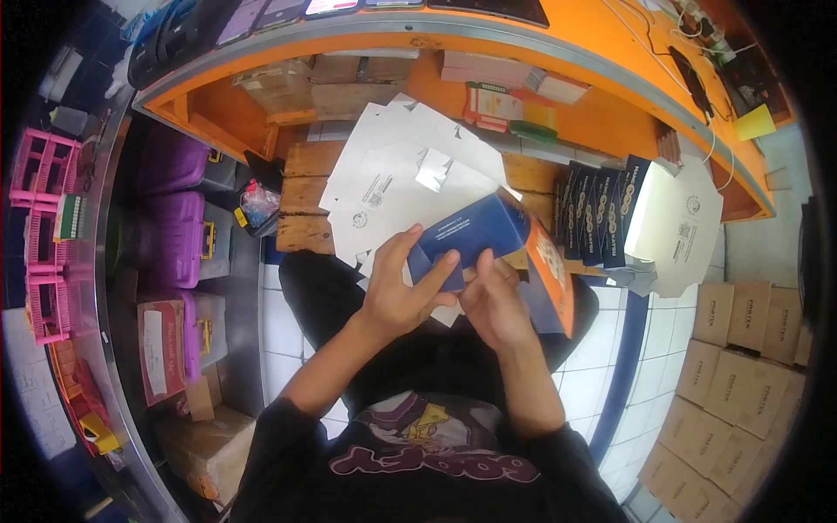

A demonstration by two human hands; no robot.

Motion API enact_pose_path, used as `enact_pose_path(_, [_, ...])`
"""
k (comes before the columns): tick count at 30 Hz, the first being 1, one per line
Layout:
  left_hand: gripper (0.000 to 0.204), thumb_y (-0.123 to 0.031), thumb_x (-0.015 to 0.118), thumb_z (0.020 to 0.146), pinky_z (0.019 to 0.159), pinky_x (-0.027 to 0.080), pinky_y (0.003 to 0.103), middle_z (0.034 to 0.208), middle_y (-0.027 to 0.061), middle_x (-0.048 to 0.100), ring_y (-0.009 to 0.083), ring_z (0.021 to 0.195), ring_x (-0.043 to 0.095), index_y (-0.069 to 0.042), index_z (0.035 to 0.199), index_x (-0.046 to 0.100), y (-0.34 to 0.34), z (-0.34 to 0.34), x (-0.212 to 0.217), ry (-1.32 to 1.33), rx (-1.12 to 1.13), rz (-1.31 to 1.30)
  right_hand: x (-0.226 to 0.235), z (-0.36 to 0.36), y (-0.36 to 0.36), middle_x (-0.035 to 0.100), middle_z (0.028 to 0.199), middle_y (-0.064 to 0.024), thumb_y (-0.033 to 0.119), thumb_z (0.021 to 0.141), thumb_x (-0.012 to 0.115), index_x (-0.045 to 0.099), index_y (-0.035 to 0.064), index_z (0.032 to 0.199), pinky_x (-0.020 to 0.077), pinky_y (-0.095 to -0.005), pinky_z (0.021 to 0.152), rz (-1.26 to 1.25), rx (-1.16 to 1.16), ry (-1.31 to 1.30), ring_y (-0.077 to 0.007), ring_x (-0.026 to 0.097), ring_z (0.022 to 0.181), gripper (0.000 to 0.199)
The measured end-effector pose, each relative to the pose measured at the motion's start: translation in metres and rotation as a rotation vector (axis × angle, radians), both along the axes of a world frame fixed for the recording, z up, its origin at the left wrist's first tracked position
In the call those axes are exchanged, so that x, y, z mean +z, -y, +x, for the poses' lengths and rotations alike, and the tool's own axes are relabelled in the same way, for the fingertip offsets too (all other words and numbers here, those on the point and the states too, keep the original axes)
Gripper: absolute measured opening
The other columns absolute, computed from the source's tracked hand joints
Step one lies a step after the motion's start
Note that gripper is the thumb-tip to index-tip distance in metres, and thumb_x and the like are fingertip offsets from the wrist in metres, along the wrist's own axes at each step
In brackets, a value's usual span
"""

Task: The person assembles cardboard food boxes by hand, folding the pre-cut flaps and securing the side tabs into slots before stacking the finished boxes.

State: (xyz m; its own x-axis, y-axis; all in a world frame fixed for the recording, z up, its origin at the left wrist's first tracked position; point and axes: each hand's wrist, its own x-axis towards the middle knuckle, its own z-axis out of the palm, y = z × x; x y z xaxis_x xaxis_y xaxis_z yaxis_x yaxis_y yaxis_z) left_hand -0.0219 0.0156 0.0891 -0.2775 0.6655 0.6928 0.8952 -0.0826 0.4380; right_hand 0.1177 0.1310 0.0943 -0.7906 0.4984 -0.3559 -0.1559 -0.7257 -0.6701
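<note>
My left hand [397, 292] pinches the near flap of the blue-and-orange carton [501, 248], fingers closed on it, thumb on top; my right hand [497, 301] grips its underside just beside. The carton sits over my lap, near the white flat blanks [392, 174]. It looks light, thin card (creases easily), best held by folded edges. Folded dark cartons [602, 213] stand at right.
</note>
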Motion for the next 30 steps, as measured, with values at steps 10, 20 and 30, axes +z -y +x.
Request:
enact_pose_path(10, [0.084,-0.032,0.094,0.069,0.107,0.041,0.052,0.141,0.0285,0.05,0.0454,0.124,0.053,-0.005,0.141,0.061,0.012,0.011,0.012,0.316,-0.101,-0.069,0.017,-0.001,0.015,0.07,0.115,-0.0042,0.023,0.108,0.057,0.066,0.0001,0.126,0.0499,-0.0268,0.091,0.249,-0.052,0.146,-0.0114,0.064,0.102,0.03])
enact_pose_path(20, [0.13,-0.02,0.085,0.071,0.122,0.028,0.046,0.155,0.0281,0.037,0.0441,0.144,0.039,0.001,0.164,-0.003,0.012,-0.013,-0.002,0.93,-0.512,-0.563,0.05,0.019,-0.032,0.072,0.119,-0.0167,0.023,0.1,0.063,0.06,-0.0062,0.128,0.0595,-0.0421,0.094,-0.212,-0.11,-0.19,-0.0278,0.072,0.105,0.041])
enact_pose_path(30, [0.067,-0.011,0.059,0.09,0.114,0.041,0.04,0.15,0.0184,0.051,0.0292,0.138,0.051,0.0,0.153,0.042,0.048,-0.001,-0.118,2.205,-0.318,-0.259,-0.011,0.016,-0.011,0.058,0.146,-0.0158,0.035,0.086,0.077,0.056,0.0109,0.146,0.0364,-0.0505,0.119,1.877,1.114,0.484,-0.029,0.056,0.135,0.068])
